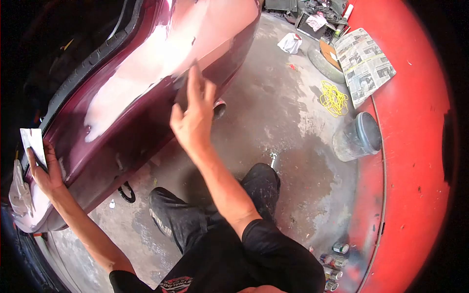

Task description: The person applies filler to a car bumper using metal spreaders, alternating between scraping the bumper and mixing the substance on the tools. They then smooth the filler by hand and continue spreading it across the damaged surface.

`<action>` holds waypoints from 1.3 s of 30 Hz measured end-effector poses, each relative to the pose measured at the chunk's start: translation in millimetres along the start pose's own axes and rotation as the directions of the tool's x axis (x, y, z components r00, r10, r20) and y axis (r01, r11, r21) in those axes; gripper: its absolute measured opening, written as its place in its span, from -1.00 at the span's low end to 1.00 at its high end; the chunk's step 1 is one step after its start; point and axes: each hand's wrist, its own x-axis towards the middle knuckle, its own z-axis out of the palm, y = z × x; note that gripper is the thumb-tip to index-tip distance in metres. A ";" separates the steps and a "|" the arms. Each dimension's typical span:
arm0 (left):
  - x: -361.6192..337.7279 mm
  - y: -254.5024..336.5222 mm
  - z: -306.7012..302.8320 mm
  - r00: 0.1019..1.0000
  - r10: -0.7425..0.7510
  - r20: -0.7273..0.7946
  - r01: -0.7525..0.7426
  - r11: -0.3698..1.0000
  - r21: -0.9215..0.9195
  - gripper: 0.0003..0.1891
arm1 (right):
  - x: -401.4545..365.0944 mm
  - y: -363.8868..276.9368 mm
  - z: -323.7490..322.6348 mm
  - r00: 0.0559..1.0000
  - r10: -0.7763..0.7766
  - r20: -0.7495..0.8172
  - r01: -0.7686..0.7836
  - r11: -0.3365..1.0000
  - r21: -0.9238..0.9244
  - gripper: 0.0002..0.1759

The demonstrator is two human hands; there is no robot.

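A maroon car bumper [146,119] with a broad pale, whitish patch [129,88] fills the upper left. My right hand [193,119] is against its side, index finger stretched along the surface and thumb apart. Between thumb and fingers shows a dark flat piece [181,94], partly hidden and hard to tell from the shadow. At the far left, my left hand [48,176] is closed around a small white flat plate [31,139] with dark marks on it. This hand stays close to the bumper's near end.
A crumpled translucent plastic piece [20,193] hangs at the far left. An exhaust tip [219,109] sticks out beneath the bumper. Along the red panel [415,161] are a grey bucket [349,139], yellow cord [333,99], a tire [320,63], newspaper [364,66] and several small cans [334,261].
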 end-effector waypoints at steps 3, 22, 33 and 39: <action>-0.1 4.6 -0.9 1.000 -0.012 -0.027 0.012 1.000 0.021 -0.66 | -28.5 -25.9 5.3 0.996 0.039 0.078 -0.039 0.999 -0.012 0.05; 8.9 8.4 -16.3 0.997 -0.064 0.047 0.065 0.997 -0.030 -0.69 | 74.0 77.4 -35.7 0.997 0.001 -0.073 -0.006 0.998 -0.060 -0.26; 6.1 8.0 -12.9 0.998 -0.062 0.015 0.063 0.997 -0.041 -0.68 | -13.7 -19.1 5.5 1.000 -0.002 0.009 0.002 1.000 -0.012 -0.01; 1.3 5.0 -0.7 0.999 -0.046 -0.013 0.046 0.999 0.010 -0.68 | -37.1 -34.0 -5.5 0.995 -0.013 0.103 0.005 0.997 0.079 -0.17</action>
